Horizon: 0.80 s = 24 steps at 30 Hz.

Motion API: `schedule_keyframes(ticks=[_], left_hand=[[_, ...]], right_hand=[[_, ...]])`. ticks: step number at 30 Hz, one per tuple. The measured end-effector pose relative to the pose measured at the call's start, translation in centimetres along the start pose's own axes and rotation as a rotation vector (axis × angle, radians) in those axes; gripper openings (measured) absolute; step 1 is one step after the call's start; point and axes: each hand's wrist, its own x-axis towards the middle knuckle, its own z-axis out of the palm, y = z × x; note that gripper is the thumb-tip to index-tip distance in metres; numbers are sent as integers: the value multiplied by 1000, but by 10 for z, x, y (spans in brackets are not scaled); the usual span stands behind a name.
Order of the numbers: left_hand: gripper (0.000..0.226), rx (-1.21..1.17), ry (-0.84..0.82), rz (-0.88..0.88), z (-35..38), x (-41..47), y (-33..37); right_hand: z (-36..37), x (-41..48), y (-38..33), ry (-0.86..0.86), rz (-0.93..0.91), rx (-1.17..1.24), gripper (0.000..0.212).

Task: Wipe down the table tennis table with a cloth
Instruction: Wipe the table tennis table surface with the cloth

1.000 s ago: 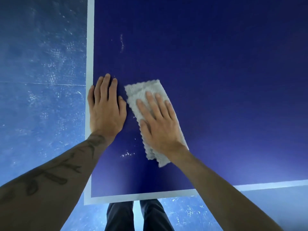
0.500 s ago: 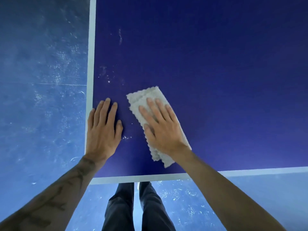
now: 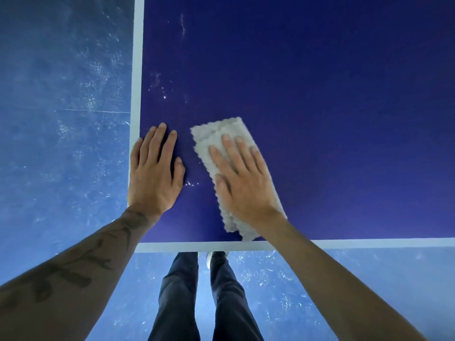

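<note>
**Flat palm pressing a folded cloth near the counter's corner**

The right hand (image 3: 242,183) is lying flat on a pale grey folded cloth (image 3: 216,134). Its fingers are straight and slightly spread, pressing the cloth onto the dark blue counter (image 3: 320,119) (a table tennis top, edged in white). The cloth is showing beyond the fingertips and running back under the wrist, almost to the near white line. The left hand (image 3: 154,173) is resting palm-down just beside it on the bare surface, fingers straight and close together, holding nothing. Its outer edge is lying over the white side line (image 3: 138,70).

The cloth is looking soft, light and limp, with a nubby pile and scalloped edges, and it is folded into a long strip of several layers. It is probably sliding easily on the smooth top. A broad palm over its middle is therefore likely serving better than a pinch at one edge, which could let the layers bunch or unfold.

White specks (image 3: 190,183) are sitting between the two hands, and fainter smudges (image 3: 157,84) are showing ahead of the left fingertips, apparently awaiting a pass.
</note>
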Motion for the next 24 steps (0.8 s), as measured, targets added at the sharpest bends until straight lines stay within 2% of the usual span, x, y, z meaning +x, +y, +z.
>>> schedule_keyframes(ticks=[4,6,8,11,13,15,17,20,22,24], left_hand=[[55,-5,2,-1,0,0,0],[55,0,3,3,0,-1,0],[54,6,7,7,1,-1,-1],[54,1,-6,15,1,-1,-2],[55,-6,-25,9,0,-2,-3],[55,-14,-33,-4,-1,-1,-3],[56,-16,-36,-7,-1,-1,-3],[55,-12,-32,6,-1,-2,-4],[54,-7,-23,14,-1,-3,-4],[53,-6,-21,12,0,-3,-5]], right_hand=[[-9,-2,47,55,276,17,63],[-14,20,41,97,386,30,64],[-11,34,13,111,371,41,65],[4,5,-27,65,140,25,65],[11,-34,-26,29,47,6,63],[12,-63,2,37,132,-6,61],[10,-72,33,67,320,-6,61],[2,-43,41,104,528,25,63],[1,-10,13,122,538,42,66],[4,11,-31,128,460,53,67]])
